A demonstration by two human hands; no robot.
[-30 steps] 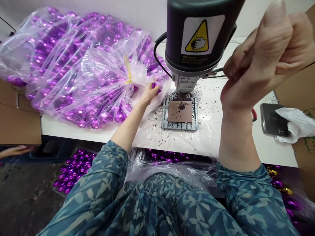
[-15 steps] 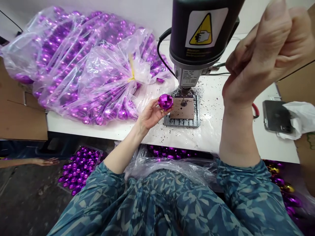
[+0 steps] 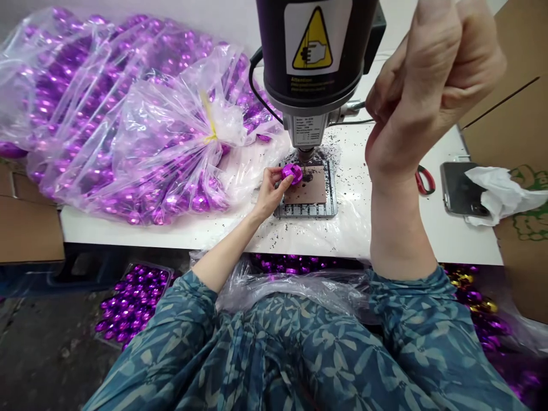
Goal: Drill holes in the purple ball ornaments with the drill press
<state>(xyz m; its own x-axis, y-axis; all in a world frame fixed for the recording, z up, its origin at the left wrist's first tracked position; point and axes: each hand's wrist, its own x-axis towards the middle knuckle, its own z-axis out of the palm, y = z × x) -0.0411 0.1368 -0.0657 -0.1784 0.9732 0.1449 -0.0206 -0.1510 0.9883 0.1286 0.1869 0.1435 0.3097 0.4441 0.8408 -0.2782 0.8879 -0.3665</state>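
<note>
A shiny purple faceted ball (image 3: 292,174) is pinched in my left hand (image 3: 273,191), at the left part of a brown board (image 3: 314,191) on the metal base plate (image 3: 329,211). Just above it is the chuck (image 3: 305,154) of a black drill press (image 3: 314,51) with a yellow warning sticker. My right hand (image 3: 432,85) is raised at the right of the machine, its fingers closed around the end of a metal lever (image 3: 354,108). Dark shavings lie around the plate.
A large clear bag (image 3: 128,114) of purple balls covers the table's left side. Red-handled scissors (image 3: 425,180), a dark phone (image 3: 460,188) and white tissue (image 3: 505,191) lie at right. A tray of balls (image 3: 137,297) stands below left; cardboard boxes flank the table.
My left hand has brought the ball over the board, under the chuck, with the thumb now on its near side. The view has shifted right. Another person's arm at left has left view.
</note>
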